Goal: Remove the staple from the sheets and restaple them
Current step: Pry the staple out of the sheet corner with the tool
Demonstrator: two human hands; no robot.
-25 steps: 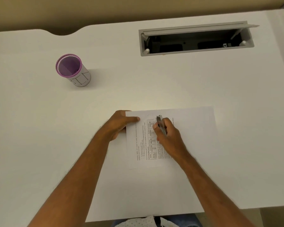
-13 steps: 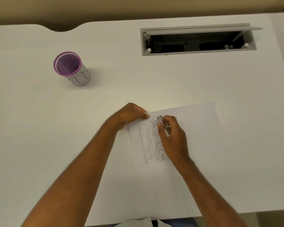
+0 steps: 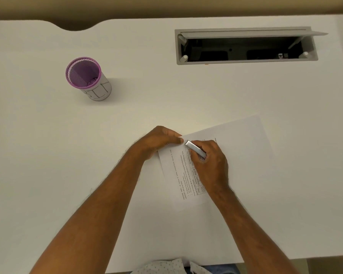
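A person's hands meet at the far-left corner of the sheets point(image 3: 222, 147) on a white bench point(image 3: 285, 194). The left hand point(image 3: 156, 141) pinches that corner, fingers closed on the paper's edge; the right hand point(image 3: 210, 165) is clamped on a small metal tool point(image 3: 195, 149) — stapler or staple remover, the view does not settle which — with its nose just beside the left fingertips.

A second ago the sheets lay square to the bench edge and the tool stood upright over the printed table, apart from the left hand. Since then the paper has swung so its far-right corner points away from the person, the left hand has shifted from lying flat on the margin to gripping the corner, and the tool has tipped over and slid toward it. That suggests the staple sits at this corner — it is too small to see — and that the removal step is only now starting; restapling is likely still ahead.

Well beyond the left hand stands a purple-rimmed mesh cup point(image 3: 87, 79); far beyond the right hand, an open cable hatch point(image 3: 246, 46) is set into the bench.
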